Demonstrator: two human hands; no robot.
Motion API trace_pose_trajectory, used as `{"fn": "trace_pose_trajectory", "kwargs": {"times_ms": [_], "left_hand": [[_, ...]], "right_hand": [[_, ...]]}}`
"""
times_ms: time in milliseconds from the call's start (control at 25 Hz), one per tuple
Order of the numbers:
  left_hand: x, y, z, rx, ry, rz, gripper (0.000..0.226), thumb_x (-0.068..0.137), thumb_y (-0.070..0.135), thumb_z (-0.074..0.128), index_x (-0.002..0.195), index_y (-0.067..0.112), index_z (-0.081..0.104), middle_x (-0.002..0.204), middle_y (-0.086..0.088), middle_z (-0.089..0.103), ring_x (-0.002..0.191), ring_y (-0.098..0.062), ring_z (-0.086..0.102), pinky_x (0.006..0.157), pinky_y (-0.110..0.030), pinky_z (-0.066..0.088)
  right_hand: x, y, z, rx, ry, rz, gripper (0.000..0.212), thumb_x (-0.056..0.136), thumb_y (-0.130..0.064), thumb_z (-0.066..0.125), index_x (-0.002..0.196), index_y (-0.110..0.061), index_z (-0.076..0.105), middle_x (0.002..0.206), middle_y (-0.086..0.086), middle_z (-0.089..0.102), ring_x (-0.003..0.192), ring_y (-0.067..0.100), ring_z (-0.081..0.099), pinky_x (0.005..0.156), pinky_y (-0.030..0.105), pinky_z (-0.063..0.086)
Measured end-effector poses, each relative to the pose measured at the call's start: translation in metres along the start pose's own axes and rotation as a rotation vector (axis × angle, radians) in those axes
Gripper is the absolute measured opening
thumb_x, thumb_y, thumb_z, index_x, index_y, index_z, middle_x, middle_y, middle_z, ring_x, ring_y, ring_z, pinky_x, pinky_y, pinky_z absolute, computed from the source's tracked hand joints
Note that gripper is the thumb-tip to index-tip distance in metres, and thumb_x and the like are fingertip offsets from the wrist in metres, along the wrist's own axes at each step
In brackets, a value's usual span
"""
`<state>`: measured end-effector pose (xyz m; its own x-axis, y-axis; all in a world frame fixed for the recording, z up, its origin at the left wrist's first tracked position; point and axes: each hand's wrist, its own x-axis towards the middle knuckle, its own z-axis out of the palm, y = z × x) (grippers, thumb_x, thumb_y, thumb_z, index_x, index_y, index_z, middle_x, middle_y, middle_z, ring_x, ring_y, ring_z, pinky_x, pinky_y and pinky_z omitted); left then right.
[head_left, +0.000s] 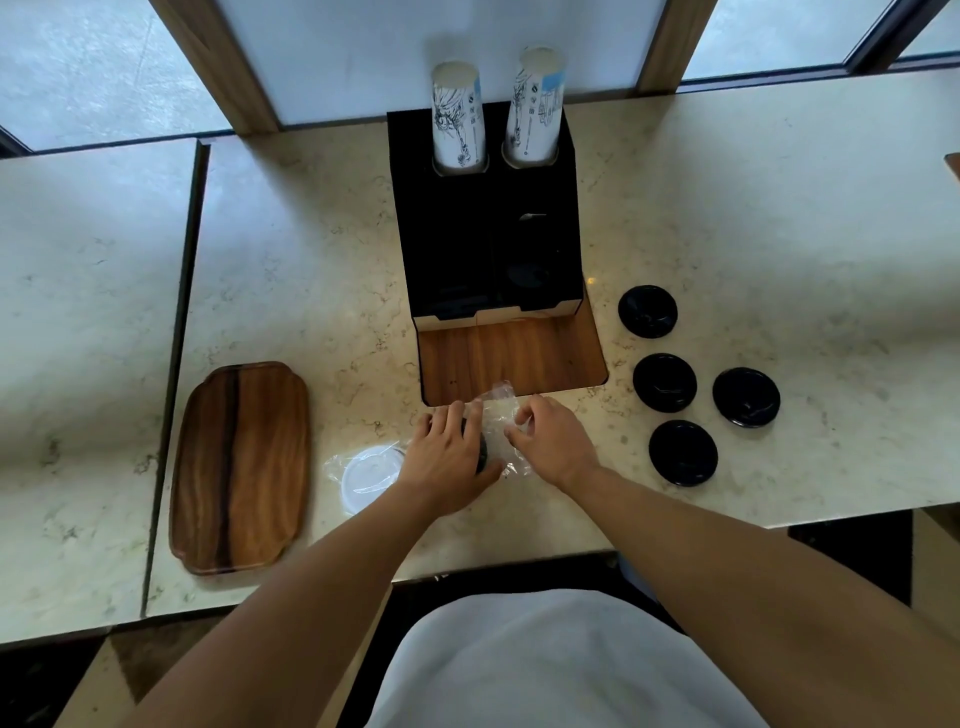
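Head view: crinkled clear plastic sleeve (498, 415) wraps stacked black lids (483, 456).

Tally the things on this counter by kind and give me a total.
Loose black lids: 4
White lid, wrapped: 1
Paper cup stacks: 2
Wooden tray: 1
Black cup holder: 1
Clear sleeve gripped by left hand and right hand, contents mostly hidden: 1
Total: 10

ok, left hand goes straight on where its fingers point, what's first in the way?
Left hand: probably the wood base just ahead, if it stays low; otherwise the black cup rack behind it.
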<state>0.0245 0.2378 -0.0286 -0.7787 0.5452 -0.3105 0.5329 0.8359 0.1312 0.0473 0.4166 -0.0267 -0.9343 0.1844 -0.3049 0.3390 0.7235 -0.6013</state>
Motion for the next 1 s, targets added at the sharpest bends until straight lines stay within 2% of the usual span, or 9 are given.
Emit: {"fn": "trace_pose_trajectory", "kwargs": {"times_ms": [120,240,360,440,600,760,880,1000], "left_hand": [[0.0,-0.001,0.002,0.025,-0.002,-0.003,0.087,0.092,0.068,0.025,0.156,0.008,0.02,0.148,-0.014,0.042,0.135,-0.034,0.041,0.112,-0.048,0.035],[0.0,-0.002,0.004,0.025,0.002,-0.003,0.088,0.092,0.067,0.022,0.155,0.007,0.023,0.147,-0.015,0.043,0.133,-0.034,0.042,0.111,-0.049,0.036],[-0.001,-0.002,0.005,0.032,0.011,-0.003,0.085,0.094,0.067,0.023,0.155,0.007,0.024,0.146,-0.015,0.043,0.133,-0.034,0.042,0.111,-0.049,0.035],[-0.001,-0.002,0.004,0.03,0.01,-0.001,0.084,0.095,0.067,0.025,0.154,0.007,0.025,0.146,-0.015,0.044,0.133,-0.034,0.042,0.111,-0.05,0.035],[-0.002,-0.003,0.005,0.019,0.006,0.0,0.085,0.095,0.068,0.025,0.154,0.008,0.025,0.147,-0.015,0.043,0.135,-0.033,0.04,0.112,-0.05,0.034],[-0.002,-0.003,0.006,0.01,-0.002,-0.012,0.085,0.095,0.069,0.024,0.155,0.008,0.025,0.147,-0.015,0.043,0.136,-0.034,0.04,0.113,-0.05,0.034],[-0.002,-0.002,0.005,-0.002,0.005,-0.012,0.084,0.095,0.068,0.025,0.154,0.008,0.026,0.147,-0.015,0.043,0.136,-0.034,0.041,0.112,-0.05,0.034],[-0.002,-0.004,0.005,-0.011,0.013,0.001,0.084,0.094,0.068,0.026,0.153,0.008,0.028,0.147,-0.016,0.044,0.134,-0.035,0.042,0.112,-0.05,0.035]], "right_hand": [[0.002,0.0,0.001,-0.021,0.0,0.006,0.012,0.091,-0.032,0.068,0.092,-0.021,0.062,0.091,-0.005,0.061,0.084,0.015,0.059,0.073,0.029,0.051],[0.004,0.004,-0.004,0.025,0.022,0.052,0.009,0.091,-0.027,0.065,0.085,-0.021,0.061,0.086,-0.005,0.064,0.08,0.014,0.06,0.07,0.029,0.051],[0.008,0.018,-0.017,0.156,0.094,0.24,0.011,0.092,-0.023,0.063,0.085,-0.016,0.064,0.082,-0.004,0.065,0.077,0.013,0.059,0.069,0.025,0.042],[0.011,0.031,-0.023,0.159,0.092,0.362,0.016,0.095,-0.024,0.061,0.083,-0.014,0.065,0.082,-0.001,0.066,0.08,0.017,0.06,0.071,0.025,0.04],[0.013,0.039,-0.024,0.173,0.092,0.404,0.022,0.093,-0.026,0.058,0.08,-0.011,0.069,0.082,0.003,0.073,0.084,0.021,0.068,0.075,0.031,0.052],[0.013,0.032,-0.031,0.218,0.157,0.35,0.017,0.095,-0.023,0.058,0.091,-0.01,0.068,0.086,0.004,0.071,0.083,0.021,0.066,0.074,0.031,0.052],[0.01,0.014,-0.035,0.262,0.198,0.23,0.015,0.097,-0.025,0.059,0.095,-0.012,0.067,0.082,0.001,0.068,0.074,0.014,0.064,0.062,0.022,0.047],[0.009,-0.007,-0.031,0.285,0.083,0.072,0.017,0.098,-0.025,0.058,0.091,-0.013,0.068,0.072,-0.003,0.066,0.059,0.008,0.056,0.054,0.017,0.042]]}}
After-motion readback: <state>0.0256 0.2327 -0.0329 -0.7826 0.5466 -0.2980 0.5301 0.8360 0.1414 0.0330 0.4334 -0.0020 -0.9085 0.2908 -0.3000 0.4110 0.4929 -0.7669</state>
